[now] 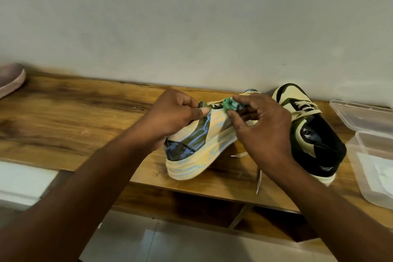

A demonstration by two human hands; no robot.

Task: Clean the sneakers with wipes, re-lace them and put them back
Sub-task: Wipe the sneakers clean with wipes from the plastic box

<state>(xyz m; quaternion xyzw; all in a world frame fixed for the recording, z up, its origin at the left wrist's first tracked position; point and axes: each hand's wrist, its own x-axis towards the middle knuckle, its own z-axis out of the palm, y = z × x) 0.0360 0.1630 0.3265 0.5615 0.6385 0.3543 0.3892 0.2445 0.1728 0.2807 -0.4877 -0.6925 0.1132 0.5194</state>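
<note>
My left hand (170, 115) grips a cream, olive and black sneaker (200, 144) by its collar, tilted on its side above the wooden shelf top (85, 112). My right hand (263, 125) pinches a small crumpled green wipe (229, 103) against the sneaker's upper edge near the lace area. A loose cream lace (258, 178) hangs down below my right hand. The second sneaker (312, 132), black and cream with its laces in, stands upright on the shelf just right of my right hand.
A clear plastic box (361, 159) with white wipes inside sits at the right edge, its lid (361, 117) leaning behind it. A pinkish shoe (11, 78) lies at the far left by the wall. A white ledge (23, 181) is at lower left.
</note>
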